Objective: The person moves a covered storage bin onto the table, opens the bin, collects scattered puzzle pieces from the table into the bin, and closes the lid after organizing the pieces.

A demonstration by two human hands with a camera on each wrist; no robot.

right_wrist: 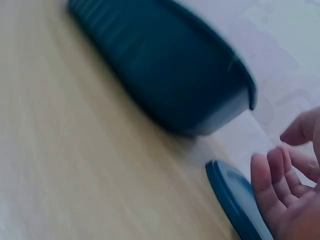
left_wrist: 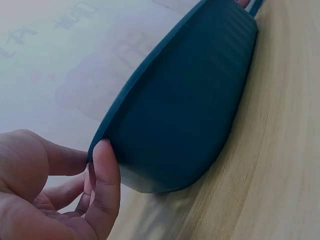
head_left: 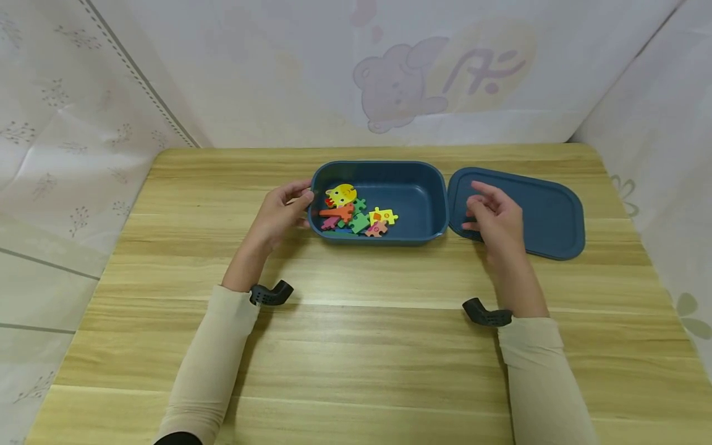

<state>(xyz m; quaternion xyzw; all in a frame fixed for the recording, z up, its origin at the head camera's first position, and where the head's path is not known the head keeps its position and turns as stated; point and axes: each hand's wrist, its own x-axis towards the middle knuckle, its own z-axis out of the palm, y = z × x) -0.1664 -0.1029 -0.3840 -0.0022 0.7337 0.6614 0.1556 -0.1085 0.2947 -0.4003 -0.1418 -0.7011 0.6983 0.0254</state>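
Observation:
A dark blue rectangular box (head_left: 411,204) sits on the table with colourful puzzle pieces (head_left: 358,219) gathered in its left half. At its left end my left hand (head_left: 280,213) grips the edge; in the left wrist view the fingertips (left_wrist: 105,152) lie right at the rim. My right hand (head_left: 497,219) is over the left part of the matching lid (head_left: 550,216), fingers loosely bent and holding nothing. In the right wrist view the hand (right_wrist: 295,180) hovers beside the lid (right_wrist: 235,197), apart from the box (right_wrist: 165,65).
The lid lies right against the box's right end on the wooden table (head_left: 367,346). A printed curtain (head_left: 267,74) with a bear figure hangs behind the table's far edge. Patterned cloth (head_left: 61,154) flanks the left side.

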